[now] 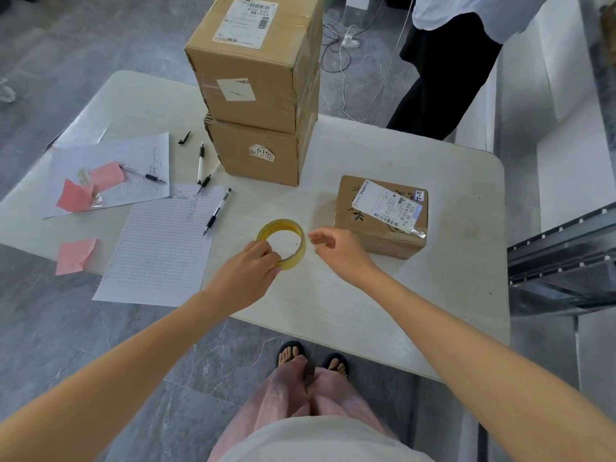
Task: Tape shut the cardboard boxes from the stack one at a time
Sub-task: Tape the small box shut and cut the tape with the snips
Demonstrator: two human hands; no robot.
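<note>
A roll of clear yellowish tape (293,228) lies on the white table (366,295). My left hand (253,265) grips its near edge. My right hand (336,248) hovers just right of the roll, fingers loosely curled, thumb and forefinger close together; whether they pinch the tape's free end I cannot tell. A small flat cardboard box (380,225) with a shipping label lies right of my right hand. Behind the roll two bigger cardboard boxes stand stacked, the upper box (253,61) on the lower box (263,155).
Lined paper sheets (160,248), several pens (216,211) and pink notes (75,255) cover the table's left half. A person in black trousers (443,71) stands beyond the far right corner. Metal racking (563,258) lies to the right. Cables run across the floor behind.
</note>
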